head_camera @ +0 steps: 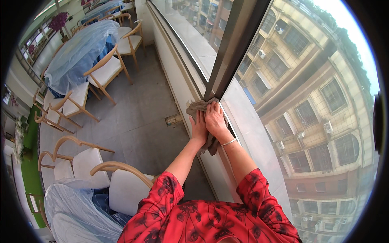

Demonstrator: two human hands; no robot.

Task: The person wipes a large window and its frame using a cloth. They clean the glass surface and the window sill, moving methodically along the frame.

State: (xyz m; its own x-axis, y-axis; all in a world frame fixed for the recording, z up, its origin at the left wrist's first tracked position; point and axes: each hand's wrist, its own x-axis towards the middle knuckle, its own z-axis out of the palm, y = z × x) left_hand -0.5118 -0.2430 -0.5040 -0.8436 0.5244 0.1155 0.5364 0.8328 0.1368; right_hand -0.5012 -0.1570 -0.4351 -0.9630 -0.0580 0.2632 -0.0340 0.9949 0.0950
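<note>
A crumpled grey-brown cloth (197,107) lies over the window sill at the foot of the metal window frame upright (223,48). My left hand (199,129) presses flat on the cloth, fingers pointing forward. Close beside it on the right, my right hand (216,118) also bears down on the cloth, near the lower window track. A light-coloured bangle (228,142) circles my right wrist. Part of the cloth hangs below my hands on the room side of the sill. My palms hide its middle.
Wooden armchairs with white seats (104,71) surround a table under clear plastic sheeting (80,54) at the left. Another plastic-covered table (70,209) and a chair (127,188) stand close at my lower left. Right of the frame, an outer ledge (243,112) faces a tall building (307,115).
</note>
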